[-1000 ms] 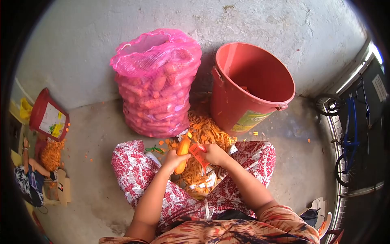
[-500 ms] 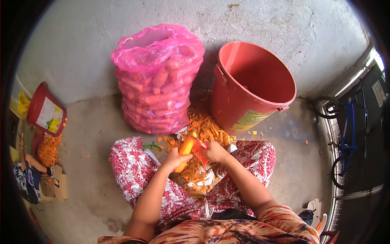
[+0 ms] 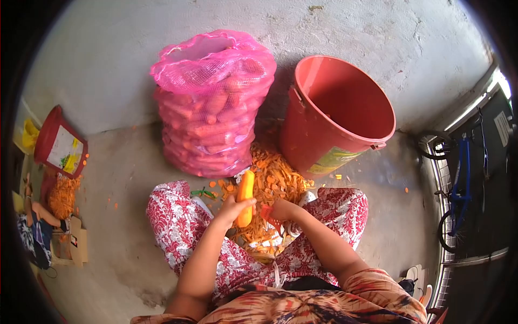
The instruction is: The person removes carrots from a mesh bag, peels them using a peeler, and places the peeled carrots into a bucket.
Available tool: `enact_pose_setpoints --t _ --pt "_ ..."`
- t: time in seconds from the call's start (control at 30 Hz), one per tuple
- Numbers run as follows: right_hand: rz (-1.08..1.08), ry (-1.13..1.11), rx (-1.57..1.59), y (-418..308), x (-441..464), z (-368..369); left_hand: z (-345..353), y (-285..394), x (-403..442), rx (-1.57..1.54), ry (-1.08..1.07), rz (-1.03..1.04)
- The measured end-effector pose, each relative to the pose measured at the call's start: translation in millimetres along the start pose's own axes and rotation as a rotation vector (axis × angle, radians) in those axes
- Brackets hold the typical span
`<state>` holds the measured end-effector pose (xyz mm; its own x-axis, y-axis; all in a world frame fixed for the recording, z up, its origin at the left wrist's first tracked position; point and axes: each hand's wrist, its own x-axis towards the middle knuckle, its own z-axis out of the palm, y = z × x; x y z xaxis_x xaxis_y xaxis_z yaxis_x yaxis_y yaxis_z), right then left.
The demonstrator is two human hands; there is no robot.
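My left hand [image 3: 232, 209] is closed around a peeled orange carrot [image 3: 246, 191], which points up and away from me. Just right of it, my right hand [image 3: 282, 210] grips a red peeler [image 3: 268, 215], its blade side partly hidden and apart from the carrot. Beneath both hands lies a heap of orange peelings [image 3: 274, 175] between my legs. Beyond the heap stand a pink mesh sack [image 3: 210, 129] full of carrots and a tall red bucket [image 3: 307, 135], whose contents are mostly hidden.
A wall [image 3: 291, 27] rises behind the sack. At far left are another red bucket [image 3: 51, 143], more peelings [image 3: 63, 195], a cardboard box [image 3: 79, 243] and part of another person [image 3: 40, 232]. A blue bicycle [image 3: 462, 183] is at right, with footwear [image 3: 414, 278] below.
The carrot has turned more upright in my left hand. My right hand has drawn the peeler down and away from it. The view has shifted slightly.
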<state>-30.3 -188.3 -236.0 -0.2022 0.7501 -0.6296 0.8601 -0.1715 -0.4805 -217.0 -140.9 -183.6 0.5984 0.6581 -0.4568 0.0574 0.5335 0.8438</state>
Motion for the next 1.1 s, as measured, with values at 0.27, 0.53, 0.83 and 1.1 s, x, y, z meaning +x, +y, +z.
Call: enact_pose_setpoints --t 0.27,0.53,0.83,1.1 --pt "-0.057 0.076 0.519 10.3 30.5 35.5 -2.8 -16.0 14.7 0.295 -0.047 0.564" --pt "-0.62 -0.004 1.292 0.8 31.1 32.7 21.0 3.0 -13.1 0.76 -0.13 0.713" --pt "-0.428 -0.058 1.271 -1.0 11.5 6.2 -2.5 -7.9 -13.6 -0.054 -0.383 -0.194" --pt "-0.143 0.589 0.764 25.2 44.8 -9.3 -4.7 -53.1 49.3 1.118 0.242 0.549"
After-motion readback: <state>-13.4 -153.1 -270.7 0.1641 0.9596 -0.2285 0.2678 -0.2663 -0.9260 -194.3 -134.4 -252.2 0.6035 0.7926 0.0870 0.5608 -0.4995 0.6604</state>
